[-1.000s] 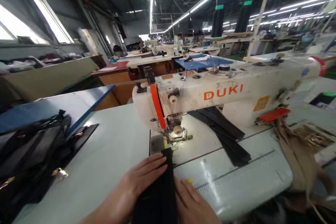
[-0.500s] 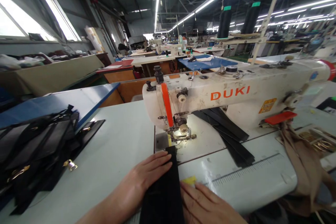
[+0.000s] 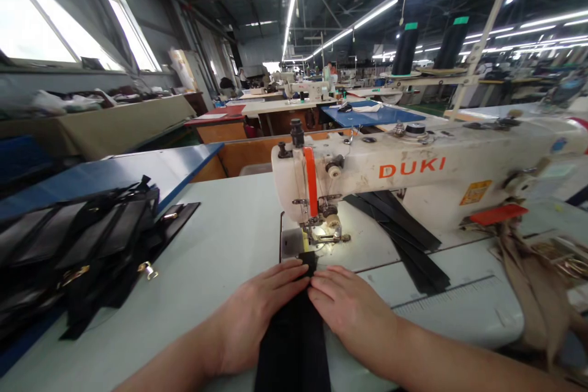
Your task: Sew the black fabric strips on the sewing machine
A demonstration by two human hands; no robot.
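Black matt woven cloth strip point(image 3: 294, 331); sewing machine point(image 3: 413, 171) in scuffed, stained cream painted metal with a glossy orange plastic band and shiny metal needle parts; smooth, slightly glossy pale table point(image 3: 220, 245); black straps point(image 3: 82, 239) of matt cloth with brass-coloured metal clips; limp tan cloth point(image 3: 528, 282).

A long black fabric strip point(image 3: 294, 343) lies flat on the tabletop point(image 3: 220, 245), running straight from the near edge toward the middle.
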